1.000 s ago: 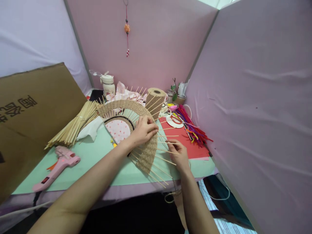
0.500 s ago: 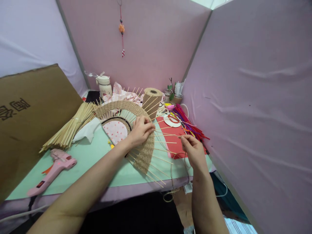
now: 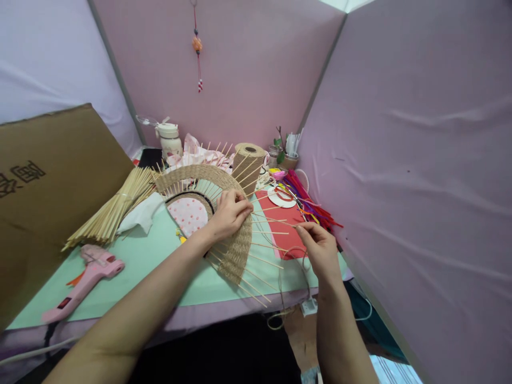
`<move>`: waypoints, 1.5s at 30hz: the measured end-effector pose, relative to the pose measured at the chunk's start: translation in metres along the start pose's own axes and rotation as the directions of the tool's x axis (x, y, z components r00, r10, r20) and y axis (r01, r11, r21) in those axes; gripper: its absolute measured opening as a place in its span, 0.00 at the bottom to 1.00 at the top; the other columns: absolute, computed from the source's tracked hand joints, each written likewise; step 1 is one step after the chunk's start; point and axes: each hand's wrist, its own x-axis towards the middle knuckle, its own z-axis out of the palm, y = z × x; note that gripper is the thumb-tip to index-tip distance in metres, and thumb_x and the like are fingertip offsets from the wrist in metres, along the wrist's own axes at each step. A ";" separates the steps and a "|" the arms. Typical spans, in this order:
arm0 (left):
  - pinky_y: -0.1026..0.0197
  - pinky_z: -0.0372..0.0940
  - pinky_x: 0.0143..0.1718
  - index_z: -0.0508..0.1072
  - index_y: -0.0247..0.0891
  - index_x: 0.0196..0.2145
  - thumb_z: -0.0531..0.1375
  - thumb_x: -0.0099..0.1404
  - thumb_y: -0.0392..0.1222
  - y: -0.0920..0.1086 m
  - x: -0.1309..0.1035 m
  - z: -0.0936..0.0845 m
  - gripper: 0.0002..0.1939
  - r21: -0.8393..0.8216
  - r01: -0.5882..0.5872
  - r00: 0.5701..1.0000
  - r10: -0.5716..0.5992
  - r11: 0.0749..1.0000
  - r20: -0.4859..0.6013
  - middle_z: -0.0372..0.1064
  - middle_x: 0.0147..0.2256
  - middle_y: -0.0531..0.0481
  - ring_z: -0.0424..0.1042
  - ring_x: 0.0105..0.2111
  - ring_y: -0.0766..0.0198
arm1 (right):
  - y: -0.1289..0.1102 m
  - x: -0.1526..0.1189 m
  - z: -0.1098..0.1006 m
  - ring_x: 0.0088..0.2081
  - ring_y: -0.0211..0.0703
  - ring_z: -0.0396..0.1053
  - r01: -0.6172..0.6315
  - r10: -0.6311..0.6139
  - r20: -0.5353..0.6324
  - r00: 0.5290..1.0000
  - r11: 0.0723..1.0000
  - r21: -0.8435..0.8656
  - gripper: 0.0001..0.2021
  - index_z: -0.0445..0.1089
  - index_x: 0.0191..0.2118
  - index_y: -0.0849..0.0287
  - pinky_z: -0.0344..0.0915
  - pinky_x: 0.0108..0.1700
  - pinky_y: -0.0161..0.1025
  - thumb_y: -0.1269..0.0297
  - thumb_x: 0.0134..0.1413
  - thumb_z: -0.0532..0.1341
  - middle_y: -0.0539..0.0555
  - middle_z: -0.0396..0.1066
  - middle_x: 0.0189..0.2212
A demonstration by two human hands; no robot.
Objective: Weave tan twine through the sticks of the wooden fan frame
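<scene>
A woven fan-shaped piece (image 3: pixel 237 256) with thin sticks radiating from its edge lies on the pale green tabletop. My left hand (image 3: pixel 232 213) rests on its woven band, fingers closed at the outer edge, pinching the weave. To the right, my right hand (image 3: pixel 318 242) pinches a thin twine (image 3: pixel 274 219), which runs taut from the edge by my left fingertips. Loose twine loops hang below my right hand past the table edge. Inside the band is a half-round pad (image 3: pixel 189 214) of pink dotted fabric.
A pink glue gun (image 3: pixel 86 277), a stick bundle (image 3: pixel 116 208) and white cloth (image 3: pixel 142 213) lie left. Behind stand a twine roll (image 3: pixel 248 165) and a bottle (image 3: pixel 170 140). Red sheet (image 3: pixel 284 232), scissors and colored pipe cleaners (image 3: pixel 310 200) lie right. Cardboard (image 3: pixel 52 186) leans at far left.
My right hand has shifted slightly right and down, and the twine between my hands is straighter. My left hand keeps its place on the weave.
</scene>
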 end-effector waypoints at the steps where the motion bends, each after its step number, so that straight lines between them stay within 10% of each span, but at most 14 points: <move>1: 0.48 0.55 0.48 0.76 0.42 0.38 0.52 0.70 0.47 0.000 0.000 0.000 0.14 0.001 0.002 1.000 -0.002 1.000 0.004 0.60 0.41 0.45 0.57 0.44 0.55 | 0.005 -0.001 0.001 0.31 0.40 0.66 -0.023 0.023 -0.001 1.000 1.000 0.003 0.13 0.74 0.31 0.59 0.64 0.36 0.37 0.54 0.51 0.65 0.52 0.72 0.27; 13: 0.47 0.55 0.49 0.75 0.41 0.36 0.57 0.66 0.48 0.003 0.005 0.004 0.10 0.049 0.045 0.998 -0.043 0.998 -0.048 0.60 0.41 0.45 0.57 0.45 0.53 | 0.019 -0.056 0.046 0.30 0.42 0.68 0.061 -0.035 0.374 0.927 0.996 -0.058 0.10 0.77 0.31 0.58 0.62 0.34 0.37 0.59 0.57 0.62 0.53 0.72 0.26; 27: 0.48 0.55 0.52 0.73 0.39 0.35 0.54 0.68 0.44 0.014 0.038 -0.005 0.10 0.010 0.109 0.924 -0.098 0.994 -0.370 0.58 0.40 0.44 0.58 0.45 0.54 | 0.032 -0.003 0.047 0.36 0.45 0.71 -0.034 0.000 0.188 0.982 0.984 0.176 0.11 0.79 0.34 0.57 0.67 0.41 0.42 0.55 0.51 0.66 0.55 0.77 0.33; 33: 0.48 0.55 0.52 0.73 0.40 0.37 0.53 0.68 0.44 0.003 0.066 0.002 0.10 0.001 0.192 0.885 -0.172 0.981 -0.433 0.57 0.42 0.43 0.58 0.47 0.52 | 0.041 0.028 0.048 0.29 0.41 0.70 -0.272 0.191 0.326 0.926 0.936 0.222 0.17 0.79 0.38 0.58 0.64 0.30 0.36 0.51 0.45 0.69 0.56 0.78 0.35; 45: 0.46 0.53 0.50 0.74 0.41 0.37 0.55 0.68 0.45 -0.015 0.086 0.035 0.10 0.049 0.228 0.890 -0.188 0.972 -0.416 0.59 0.43 0.42 0.57 0.47 0.50 | 0.063 0.043 0.035 0.42 0.49 0.75 -0.303 0.250 0.383 0.890 0.949 0.084 0.20 0.80 0.42 0.60 0.69 0.42 0.42 0.52 0.45 0.68 0.60 0.79 0.42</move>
